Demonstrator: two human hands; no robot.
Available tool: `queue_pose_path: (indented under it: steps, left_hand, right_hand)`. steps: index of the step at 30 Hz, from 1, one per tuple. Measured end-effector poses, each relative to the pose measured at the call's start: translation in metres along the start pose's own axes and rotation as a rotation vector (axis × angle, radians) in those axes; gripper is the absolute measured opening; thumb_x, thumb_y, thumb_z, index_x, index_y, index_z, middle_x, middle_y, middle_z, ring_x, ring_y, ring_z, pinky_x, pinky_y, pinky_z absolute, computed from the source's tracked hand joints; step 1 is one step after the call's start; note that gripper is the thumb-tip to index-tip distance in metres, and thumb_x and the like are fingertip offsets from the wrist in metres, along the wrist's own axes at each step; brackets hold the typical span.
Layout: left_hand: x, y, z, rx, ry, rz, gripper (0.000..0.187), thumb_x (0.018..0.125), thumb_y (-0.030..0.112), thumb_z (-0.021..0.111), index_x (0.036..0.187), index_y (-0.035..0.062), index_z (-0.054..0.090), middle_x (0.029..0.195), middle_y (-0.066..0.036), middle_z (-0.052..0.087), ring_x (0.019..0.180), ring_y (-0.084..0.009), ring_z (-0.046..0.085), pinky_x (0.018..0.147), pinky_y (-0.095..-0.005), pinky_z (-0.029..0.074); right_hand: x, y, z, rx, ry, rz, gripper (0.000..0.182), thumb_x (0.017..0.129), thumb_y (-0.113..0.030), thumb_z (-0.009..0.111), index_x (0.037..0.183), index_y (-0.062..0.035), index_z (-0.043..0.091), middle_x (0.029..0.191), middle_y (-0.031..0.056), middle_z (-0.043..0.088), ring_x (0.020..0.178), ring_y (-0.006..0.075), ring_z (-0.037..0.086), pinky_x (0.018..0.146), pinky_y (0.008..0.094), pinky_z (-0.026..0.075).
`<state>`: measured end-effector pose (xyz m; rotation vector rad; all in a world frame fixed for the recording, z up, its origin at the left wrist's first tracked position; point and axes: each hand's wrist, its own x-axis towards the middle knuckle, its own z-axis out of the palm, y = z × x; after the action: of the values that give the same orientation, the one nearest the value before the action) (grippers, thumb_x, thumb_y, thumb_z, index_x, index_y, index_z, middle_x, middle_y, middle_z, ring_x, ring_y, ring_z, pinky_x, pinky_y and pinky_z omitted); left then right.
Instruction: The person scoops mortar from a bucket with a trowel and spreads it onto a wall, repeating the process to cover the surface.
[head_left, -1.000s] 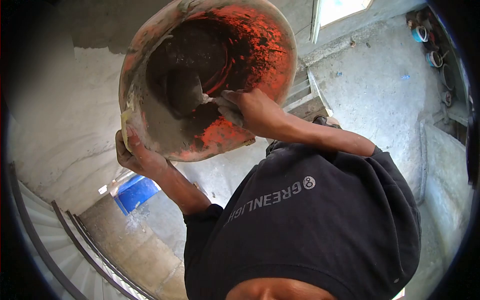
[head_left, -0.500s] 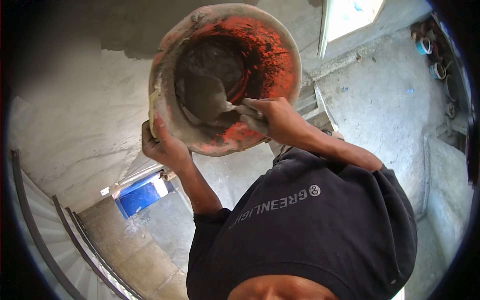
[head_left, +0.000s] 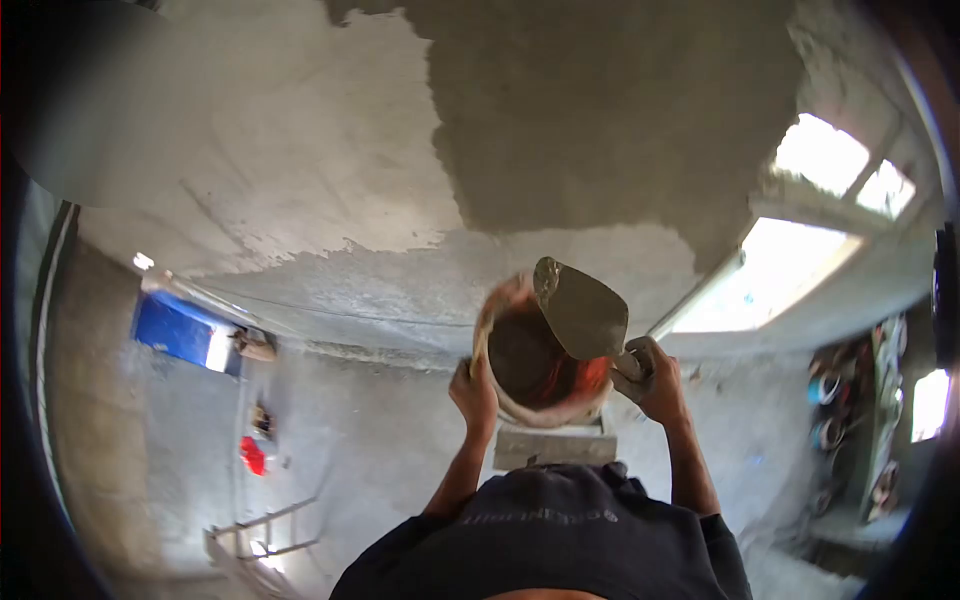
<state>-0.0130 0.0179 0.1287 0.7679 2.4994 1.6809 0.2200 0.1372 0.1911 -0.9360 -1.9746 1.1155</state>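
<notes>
My left hand (head_left: 475,397) is closed on the left rim of a bucket (head_left: 548,415), whose inside is red and smeared with grey. The bucket is tilted so its mouth faces me. Grey mortar (head_left: 520,352) shows inside it. My right hand (head_left: 652,382) grips the handle of a trowel (head_left: 590,312). The trowel's blade is raised over the bucket's right side, pointing up and left. A small lump of mortar (head_left: 545,274) sits at its tip. Beyond them stands a wall with a dark, wet-looking plaster patch (head_left: 610,120).
Paler wall (head_left: 330,140) borders the dark patch on the left. A bright window opening (head_left: 765,275) is at the right. Below the bucket is a grey plank (head_left: 555,448). A blue panel (head_left: 180,330), a red object (head_left: 252,456) and a ladder-like frame (head_left: 265,525) are at left; small buckets (head_left: 825,388) stand far right.
The trowel has come up out of the bucket, with mortar at its tip. The view has tilted up towards the wall, and the bucket is farther from the camera.
</notes>
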Motion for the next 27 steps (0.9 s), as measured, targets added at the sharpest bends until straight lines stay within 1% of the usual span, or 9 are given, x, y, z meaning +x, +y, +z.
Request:
queue_pose_path:
  steps: [5,7,9,11,13,15,19,22,27]
  left_hand:
    - [-0.049,-0.081,0.005,0.063,0.03,-0.075,0.029,0.084,0.024,0.055,0.074,-0.003,0.056,0.064,-0.022,0.055,0.06,-0.0378,0.056,0.054,-0.0426,0.042]
    - [-0.063,-0.094,-0.001,0.056,0.087,-0.138,0.029,0.084,0.023,0.054,0.074,-0.0033,0.056,0.065,-0.022,0.056,0.061,-0.0382,0.057,0.055,-0.0433,0.042]
    - [-0.074,-0.115,-0.008,0.057,0.132,-0.2,0.029,0.084,0.023,0.054,0.073,-0.0036,0.057,0.066,-0.023,0.057,0.061,-0.0385,0.057,0.056,-0.044,0.042]
    - [-0.085,-0.14,-0.013,0.063,0.243,-0.343,0.031,0.085,0.024,0.052,0.073,-0.0046,0.057,0.068,-0.023,0.058,0.062,-0.0396,0.057,0.056,-0.044,0.043]
    - [-0.094,-0.159,-0.023,0.054,0.3,-0.383,0.034,0.087,0.025,0.05,0.073,-0.0054,0.058,0.068,-0.024,0.058,0.063,-0.0405,0.056,0.057,-0.044,0.043]
    - [-0.09,-0.142,-0.038,0.009,0.333,-0.522,0.035,0.086,0.027,0.05,0.074,-0.0056,0.058,0.068,-0.022,0.059,0.061,-0.0347,0.058,0.057,-0.0424,0.043]
    - [-0.099,-0.142,-0.048,-0.022,0.375,-0.555,0.034,0.085,0.025,0.049,0.076,-0.0065,0.057,0.068,-0.02,0.059,0.06,-0.0299,0.057,0.057,-0.0407,0.044]
    - [-0.108,-0.157,-0.051,-0.011,0.388,-0.536,0.033,0.084,0.024,0.049,0.076,-0.007,0.056,0.068,-0.021,0.059,0.06,-0.0294,0.056,0.057,-0.0406,0.044]
    - [-0.108,-0.163,-0.055,0.06,0.375,-0.522,0.034,0.084,0.024,0.048,0.077,-0.008,0.055,0.069,-0.022,0.058,0.061,-0.0324,0.056,0.058,-0.0419,0.044]
  right_hand:
    - [0.086,-0.019,-0.004,-0.185,-0.091,-0.112,0.029,0.072,-0.011,0.071,0.095,-0.0022,0.056,0.079,0.0145,0.062,0.069,0.0222,0.062,0.063,0.0317,0.048]
    - [0.132,-0.024,0.0,-0.339,0.051,-0.485,0.027,0.074,-0.01,0.07,0.095,-0.0015,0.056,0.086,0.0164,0.061,0.076,0.0251,0.062,0.065,0.0329,0.047]
    - [0.179,-0.024,0.001,-0.479,0.092,-0.66,0.027,0.076,-0.011,0.068,0.098,-0.0006,0.056,0.091,0.0176,0.06,0.08,0.0262,0.061,0.067,0.0339,0.047]
    - [0.239,-0.009,0.001,-0.299,0.005,-0.684,0.029,0.077,-0.014,0.067,0.102,-0.0023,0.056,0.091,0.0166,0.061,0.078,0.0254,0.061,0.067,0.0333,0.047]
    - [0.271,-0.054,0.002,-0.388,0.015,-0.69,0.03,0.078,-0.017,0.067,0.103,-0.0027,0.057,0.09,0.0152,0.062,0.078,0.0225,0.061,0.068,0.0317,0.047]
    - [0.3,-0.089,0.008,-0.447,-0.038,-0.56,0.029,0.079,-0.018,0.068,0.1,-0.0016,0.057,0.088,0.0148,0.063,0.076,0.0194,0.061,0.069,0.03,0.047]
    - [0.348,-0.115,0.011,-0.413,-0.075,-0.657,0.031,0.08,-0.019,0.067,0.102,-0.0004,0.058,0.089,0.0154,0.063,0.077,0.0194,0.062,0.07,0.0309,0.047]
    - [0.373,-0.12,0.006,-0.385,-0.068,-0.797,0.032,0.081,-0.021,0.065,0.106,-0.001,0.058,0.094,0.0163,0.064,0.083,0.0224,0.064,0.073,0.0322,0.048]
    - [0.371,-0.155,-0.005,-0.792,0.027,-0.812,0.032,0.083,-0.024,0.063,0.105,-0.0009,0.059,0.096,0.018,0.063,0.09,0.0307,0.062,0.074,0.0354,0.049]
